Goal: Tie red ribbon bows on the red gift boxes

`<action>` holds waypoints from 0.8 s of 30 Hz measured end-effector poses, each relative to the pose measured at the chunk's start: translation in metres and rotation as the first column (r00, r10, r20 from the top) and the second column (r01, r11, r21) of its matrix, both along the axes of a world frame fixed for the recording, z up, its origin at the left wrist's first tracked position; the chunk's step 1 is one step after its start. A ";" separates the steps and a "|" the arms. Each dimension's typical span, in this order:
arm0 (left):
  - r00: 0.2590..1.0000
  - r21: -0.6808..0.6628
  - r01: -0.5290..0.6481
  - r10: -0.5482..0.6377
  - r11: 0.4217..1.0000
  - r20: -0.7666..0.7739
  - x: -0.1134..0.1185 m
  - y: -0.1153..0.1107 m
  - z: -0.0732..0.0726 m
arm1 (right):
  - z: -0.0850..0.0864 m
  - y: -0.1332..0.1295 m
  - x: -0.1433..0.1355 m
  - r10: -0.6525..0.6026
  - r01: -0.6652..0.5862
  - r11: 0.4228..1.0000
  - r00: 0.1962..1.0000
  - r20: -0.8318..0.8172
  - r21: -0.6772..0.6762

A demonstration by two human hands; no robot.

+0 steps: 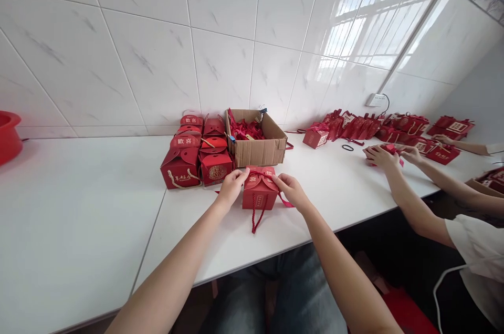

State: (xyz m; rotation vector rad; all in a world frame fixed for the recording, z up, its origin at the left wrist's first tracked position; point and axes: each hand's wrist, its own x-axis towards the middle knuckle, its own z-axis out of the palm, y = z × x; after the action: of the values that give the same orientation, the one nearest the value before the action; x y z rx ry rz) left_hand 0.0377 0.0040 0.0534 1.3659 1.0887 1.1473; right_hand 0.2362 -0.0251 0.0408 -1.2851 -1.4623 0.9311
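Both hands met on one small red box (260, 193) that stood upright on the white worktop (79, 229), close to its near edge. The left hand (232, 185) pinched the box's top left corner, fingers curled onto the folded flap. The right hand (290, 189) gripped the top right corner the same way, with a red ribbon (284, 200) trailing out beneath its palm. So each grip was clenched on the box, one to a side, and the box sat between them. A red cord handle (255, 216) hung down the box's front toward the worktop edge.

Just beyond the left grip stood a cluster of finished boxes (197, 158), packed touching one another in rows. Right behind the held box, an open carton (258, 147) rested with red ribbons heaped inside. Past the right grip and a little farther back stood a lone box (315, 137), and beyond it a long spread of flat red boxes (394, 126) ran along the tiled wall (157, 45).

Well off to the right, another person's hands (388, 156) worked on a red piece of their own. A black band (347, 147) lay between them and the lone box. Far off to the left, a red basin (8, 137) sat at the wall.
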 end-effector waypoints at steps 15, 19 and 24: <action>0.994 -0.023 0.016 -0.013 1.000 0.110 -0.005 -0.007 0.011 | -0.003 0.005 0.000 0.123 -0.148 0.988 0.932 -0.340 -0.048; 0.995 -0.006 -0.004 0.005 1.000 0.100 -0.005 -0.004 0.008 | -0.002 0.006 0.004 0.132 -0.152 0.987 0.947 -0.292 -0.047; 0.997 0.032 -0.016 0.013 0.999 0.077 -0.004 -0.004 0.006 | 0.002 0.007 0.004 0.072 -0.074 0.997 0.977 -0.201 -0.004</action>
State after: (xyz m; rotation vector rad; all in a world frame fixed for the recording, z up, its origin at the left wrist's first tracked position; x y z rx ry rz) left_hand 0.0338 -0.0005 0.0593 1.3297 1.0303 1.2233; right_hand 0.2399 -0.0181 0.0425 -1.1166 -1.3544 1.0866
